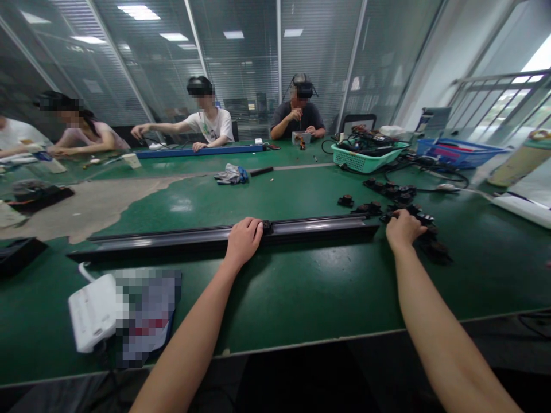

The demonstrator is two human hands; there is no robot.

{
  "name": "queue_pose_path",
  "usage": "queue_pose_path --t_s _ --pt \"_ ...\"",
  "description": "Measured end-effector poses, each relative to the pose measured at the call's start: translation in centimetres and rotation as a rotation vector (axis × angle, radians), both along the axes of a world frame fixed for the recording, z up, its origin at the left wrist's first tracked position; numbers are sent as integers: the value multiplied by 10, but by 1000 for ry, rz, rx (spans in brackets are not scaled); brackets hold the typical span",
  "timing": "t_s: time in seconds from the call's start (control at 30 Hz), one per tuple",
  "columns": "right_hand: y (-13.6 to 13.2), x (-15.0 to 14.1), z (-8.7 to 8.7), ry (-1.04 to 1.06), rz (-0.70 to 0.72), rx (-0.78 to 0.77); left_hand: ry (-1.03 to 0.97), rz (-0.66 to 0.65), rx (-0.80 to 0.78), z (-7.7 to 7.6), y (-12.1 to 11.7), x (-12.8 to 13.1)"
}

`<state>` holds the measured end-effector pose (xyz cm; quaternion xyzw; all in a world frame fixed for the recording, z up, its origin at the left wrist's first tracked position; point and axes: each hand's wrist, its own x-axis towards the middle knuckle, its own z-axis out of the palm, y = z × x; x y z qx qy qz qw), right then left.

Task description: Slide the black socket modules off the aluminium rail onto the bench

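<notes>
Your left hand (243, 242) cups the black rail (172, 240), which lies 9 to 3 o'clock; your right hand (402, 229), just past its 3 o'clock end, rests narrow on black fittings (424, 218), grip unclear.

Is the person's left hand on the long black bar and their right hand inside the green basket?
Not quite. The head view shows the right hand on small black parts near the bar's end, not inside the green basket, which sits farther up the table. The left hand is on the long black bar, as you said.
</notes>
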<state>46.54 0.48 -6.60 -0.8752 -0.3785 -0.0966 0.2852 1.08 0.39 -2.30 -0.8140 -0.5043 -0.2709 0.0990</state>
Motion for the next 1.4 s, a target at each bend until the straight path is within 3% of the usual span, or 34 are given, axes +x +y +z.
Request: queue_pose_path --t_s 0.27,0.4,0.5,0.63,0.77,0.87,1.1,1.4 --pt "4 -1 9 83 101 -58 6 4 -11 0 0 0" --pt "-1 -10 17 11 67 43 5 0 -16 0 1 0" --pt "-7 -33 27 -113 138 152 0 -2 -19 -1 1 -1" --pt "-13 -94 46 -241 513 168 7 5 -13 -1 1 -1" --pt "-20 -166 61 -265 1005 15 8 4 -3 0 0 0" --pt "-24 -210 63 -216 1199 -48 6 3 2 2 0 0" --pt "-7 -273 55 -60 1247 -56 4 -4 2 1 0 -2" --pt "-1 -296 37 -51 1164 120 19 26 -18 -1 0 -1"
